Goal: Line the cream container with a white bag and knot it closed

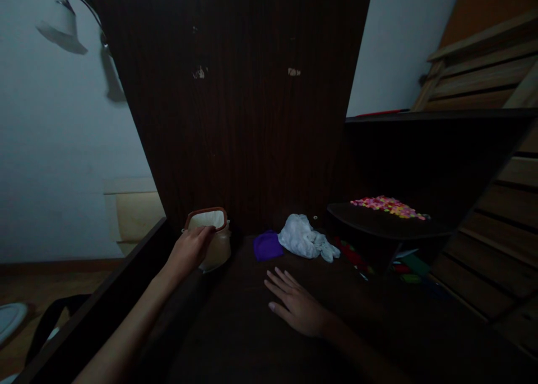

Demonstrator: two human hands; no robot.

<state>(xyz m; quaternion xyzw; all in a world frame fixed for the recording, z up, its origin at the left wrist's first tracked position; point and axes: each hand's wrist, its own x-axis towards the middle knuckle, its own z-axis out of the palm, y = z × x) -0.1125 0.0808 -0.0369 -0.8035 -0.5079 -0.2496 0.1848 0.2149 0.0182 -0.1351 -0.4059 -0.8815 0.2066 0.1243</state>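
Observation:
My left hand is closed on the near rim of a small waste bin, which has a brown rim and a pale liner inside. The bin stands at the back left of the dark desktop. Its contents are hidden from this angle. My right hand is open, fingers spread, over or on the desktop; contact cannot be made out. Just beyond those fingers lie a purple cloth-like piece and a crumpled, knotted white plastic bag.
A dark panel rises behind the desktop. On the right, a corner shelf carries many small pink and yellow pieces. Beneath it are a red item and a green item. A raised edge borders the left.

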